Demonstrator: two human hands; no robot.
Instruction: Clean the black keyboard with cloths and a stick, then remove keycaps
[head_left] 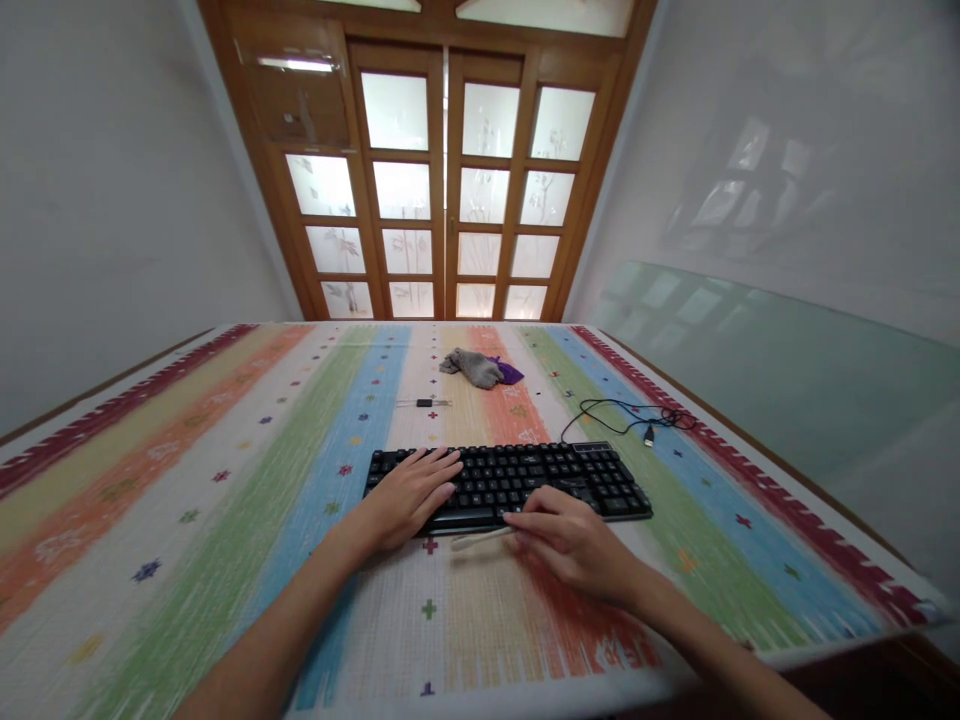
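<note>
A black keyboard (517,475) lies on the striped tablecloth in front of me. My left hand (412,495) rests flat over the keyboard's left end, fingers stretched across the keys. Close to the keyboard's front edge, my right hand (562,535) pinches a slim off-white stick-like tool (480,538) between thumb and fingers. The tool points left along that edge; its exact kind is unclear, and part of it is hidden by the fingers. From the keyboard's back, a thin black cable (600,402) runs to a USB plug (649,435) on the right.
Behind the keyboard lie a crumpled grey cloth (472,368) and a purple cloth (508,371). A small black piece with thin pale ends (424,403) sits left of them. The table (247,500) reaches towards wooden glazed doors (450,180), with walls on both sides.
</note>
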